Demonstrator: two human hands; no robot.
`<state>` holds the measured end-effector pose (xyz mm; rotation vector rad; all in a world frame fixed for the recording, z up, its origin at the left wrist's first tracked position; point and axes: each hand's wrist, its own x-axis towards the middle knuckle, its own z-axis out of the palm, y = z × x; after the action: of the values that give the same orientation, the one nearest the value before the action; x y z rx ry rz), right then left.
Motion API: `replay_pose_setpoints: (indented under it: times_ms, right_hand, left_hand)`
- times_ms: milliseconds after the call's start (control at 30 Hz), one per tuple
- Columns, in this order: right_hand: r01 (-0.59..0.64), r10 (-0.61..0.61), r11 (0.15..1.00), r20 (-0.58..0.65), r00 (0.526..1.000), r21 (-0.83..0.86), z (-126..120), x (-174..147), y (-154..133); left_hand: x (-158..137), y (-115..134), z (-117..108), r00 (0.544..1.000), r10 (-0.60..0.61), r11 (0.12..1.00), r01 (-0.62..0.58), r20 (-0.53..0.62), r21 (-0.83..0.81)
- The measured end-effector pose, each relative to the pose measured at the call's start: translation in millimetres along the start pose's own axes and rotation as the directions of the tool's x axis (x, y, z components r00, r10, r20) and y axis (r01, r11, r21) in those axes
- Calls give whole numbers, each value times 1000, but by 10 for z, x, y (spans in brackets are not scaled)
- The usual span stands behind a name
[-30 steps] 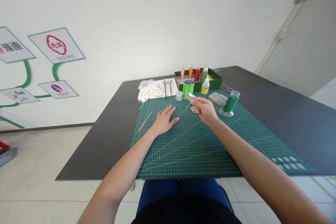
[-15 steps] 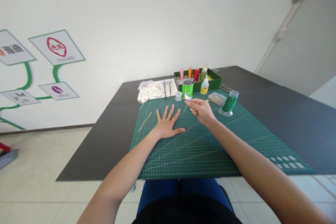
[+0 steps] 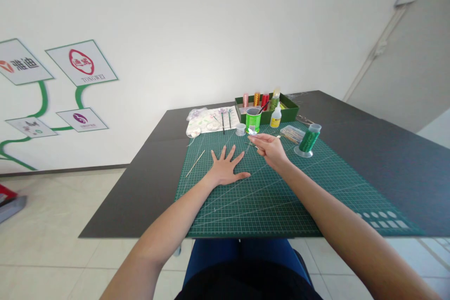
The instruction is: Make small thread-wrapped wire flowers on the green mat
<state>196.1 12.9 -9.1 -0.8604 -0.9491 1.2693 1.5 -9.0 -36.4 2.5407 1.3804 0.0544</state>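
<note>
The right hand (image 3: 271, 149) has thumb and fingers pinched together on a small white piece (image 3: 252, 133), which sits at their tips; it appears pale and bright, its finer outline too small to make out. Just beyond the piece stands a green can (image 3: 253, 124). Right of this hand is a green thread spool (image 3: 309, 140); to its left, the left hand (image 3: 225, 169) lies palm down, fingers spread apart, on a gridded mat (image 3: 260, 211), with a thin stick (image 3: 195, 163) farther left.

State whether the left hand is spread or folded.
Spread: the left hand lies palm down on the green cutting mat, its fingers fanned with gaps between them and the thumb out to the side.
</note>
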Motion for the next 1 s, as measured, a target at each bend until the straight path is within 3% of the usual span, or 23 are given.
replay_pose_setpoints:
  times_ms: [300, 633, 800, 900, 1000]
  right_hand:
    - [-19, 18, 999, 47, 999, 28, -61, 43, 46]
    - [-164, 157, 986, 141, 978, 42, -79, 54, 168]
    - [-172, 162, 983, 137, 977, 62, -83, 54, 218]
    - [-181, 172, 982, 136, 976, 57, -82, 54, 235]
    - [-176, 169, 984, 141, 975, 37, -56, 31, 235]
  left_hand:
    - [-4, 4, 5, 1000, 3, 1000, -4, -7, -13]
    - [6, -1, 42, 998, 2, 999, -5, -64, -44]
    - [-7, -20, 38, 993, 18, 985, -37, -117, -167]
    - [3, -90, 27, 979, 5, 916, -86, -201, -393]
    - [48, -139, 20, 953, -38, 692, -191, -300, -696]
